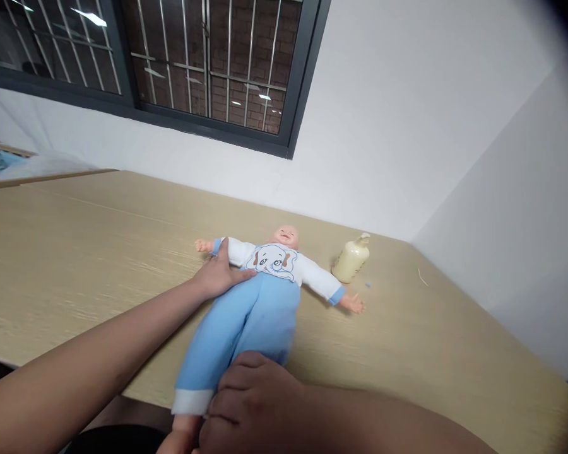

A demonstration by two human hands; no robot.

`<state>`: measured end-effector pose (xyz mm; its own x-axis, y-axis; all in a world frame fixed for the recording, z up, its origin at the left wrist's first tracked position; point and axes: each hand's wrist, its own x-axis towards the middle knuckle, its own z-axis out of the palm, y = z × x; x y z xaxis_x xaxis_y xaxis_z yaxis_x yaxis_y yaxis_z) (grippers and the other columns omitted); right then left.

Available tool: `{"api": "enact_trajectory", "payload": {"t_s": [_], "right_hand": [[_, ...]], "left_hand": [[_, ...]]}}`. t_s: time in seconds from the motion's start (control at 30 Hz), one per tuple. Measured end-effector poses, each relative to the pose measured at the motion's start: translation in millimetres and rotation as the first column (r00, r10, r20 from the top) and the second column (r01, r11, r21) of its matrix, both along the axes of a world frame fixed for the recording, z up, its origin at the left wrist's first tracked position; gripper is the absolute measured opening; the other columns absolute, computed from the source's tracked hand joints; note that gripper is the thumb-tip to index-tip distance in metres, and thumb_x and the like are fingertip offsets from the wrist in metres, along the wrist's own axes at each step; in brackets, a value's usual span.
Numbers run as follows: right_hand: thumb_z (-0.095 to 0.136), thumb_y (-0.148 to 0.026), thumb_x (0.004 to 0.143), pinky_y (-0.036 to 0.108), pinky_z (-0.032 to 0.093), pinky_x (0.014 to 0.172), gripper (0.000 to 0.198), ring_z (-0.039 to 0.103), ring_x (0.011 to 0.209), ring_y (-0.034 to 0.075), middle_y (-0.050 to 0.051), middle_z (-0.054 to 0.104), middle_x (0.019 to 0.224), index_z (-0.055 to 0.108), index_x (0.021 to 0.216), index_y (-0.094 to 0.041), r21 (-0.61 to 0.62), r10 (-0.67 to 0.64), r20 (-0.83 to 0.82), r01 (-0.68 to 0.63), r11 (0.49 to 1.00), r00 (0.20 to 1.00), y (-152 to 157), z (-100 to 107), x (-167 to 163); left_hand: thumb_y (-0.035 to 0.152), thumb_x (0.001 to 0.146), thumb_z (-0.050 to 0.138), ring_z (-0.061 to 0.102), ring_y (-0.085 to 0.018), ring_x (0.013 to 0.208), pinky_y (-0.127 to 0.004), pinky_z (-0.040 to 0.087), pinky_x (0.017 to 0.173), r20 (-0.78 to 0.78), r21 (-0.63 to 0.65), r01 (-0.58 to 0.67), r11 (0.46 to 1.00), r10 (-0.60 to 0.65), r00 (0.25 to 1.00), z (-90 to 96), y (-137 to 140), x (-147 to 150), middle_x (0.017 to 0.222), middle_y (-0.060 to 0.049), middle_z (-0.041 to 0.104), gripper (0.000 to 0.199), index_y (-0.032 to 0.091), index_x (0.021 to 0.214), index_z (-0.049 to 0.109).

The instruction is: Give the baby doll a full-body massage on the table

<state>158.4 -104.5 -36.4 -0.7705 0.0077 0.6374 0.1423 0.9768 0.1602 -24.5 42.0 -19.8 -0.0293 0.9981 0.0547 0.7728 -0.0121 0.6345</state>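
Note:
A baby doll [277, 315] lies on its back on the wooden table, head away from me and arms spread. It wears a white top with an elephant face and light blue trousers with white cuffs. My left hand [218, 275] rests against the doll's side at the waist, its thumb stretched over the waist and a finger pointing up past the sleeve. Fingers curled, my right hand [253, 403] is closed on the doll's lower leg at the trouser leg, covering that cuff and foot. The other bare foot [180, 435] shows at the bottom edge.
Beside the doll's outstretched arm stands a baby bottle [353, 260] with pale yellow contents. A thin strand [422, 276] and a small blue scrap [368, 285] lie on the table [407, 353]. White walls and a barred window [208, 69] rise behind it.

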Motion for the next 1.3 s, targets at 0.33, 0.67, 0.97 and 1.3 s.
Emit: {"api": "enact_trajectory", "payload": {"t_s": [0.33,0.67,0.97,1.3], "right_hand": [[0.057,-0.04,0.086,0.041,0.046,0.093,0.018,0.064,0.083,0.017,-0.001,0.069,0.078,0.054,0.081,-0.022,-0.083,-0.046,-0.178,0.032,0.996,0.983,18,46,34],[0.059,-0.03,0.079,0.045,0.046,0.101,0.016,0.065,0.107,0.024,0.005,0.071,0.09,0.058,0.093,-0.022,-0.227,-0.175,-0.201,0.128,0.965,0.964,66,49,50],[0.062,-0.033,0.079,0.046,0.035,0.113,0.014,0.064,0.113,0.022,0.002,0.074,0.097,0.061,0.088,-0.022,-0.099,-0.173,-0.116,0.162,0.982,0.978,48,37,47],[0.057,-0.042,0.092,0.032,0.048,0.073,0.031,0.06,0.069,0.013,-0.003,0.064,0.069,0.053,0.069,-0.022,0.067,0.03,-0.031,-0.028,0.997,0.999,-2,20,17]], "left_hand": [[0.071,0.083,0.057,0.005,-0.047,0.151,-0.06,0.02,0.118,-0.2,0.287,0.18,0.941,-0.125,0.972,-3.8,2,5,0.167,-0.013,0.011,0.093,0.031,0.16,0.025],[0.047,0.098,0.048,0.01,-0.028,0.155,-0.048,0.013,0.124,-0.387,0.379,0.478,0.792,-0.334,0.86,-3.3,3,11,0.169,-0.003,0.015,0.057,0.028,0.151,0.046],[0.064,0.087,0.056,0.01,-0.042,0.153,-0.052,0.027,0.118,-0.204,0.302,0.28,0.911,-0.225,0.953,-1.8,1,9,0.169,-0.012,0.003,0.086,0.028,0.16,0.028],[0.089,0.068,0.053,0.005,-0.05,0.15,-0.06,0.02,0.115,-0.122,-0.028,-0.004,1.0,0.001,0.993,-4.4,8,0,0.164,-0.023,0.022,0.131,0.016,0.163,0.002]]}}
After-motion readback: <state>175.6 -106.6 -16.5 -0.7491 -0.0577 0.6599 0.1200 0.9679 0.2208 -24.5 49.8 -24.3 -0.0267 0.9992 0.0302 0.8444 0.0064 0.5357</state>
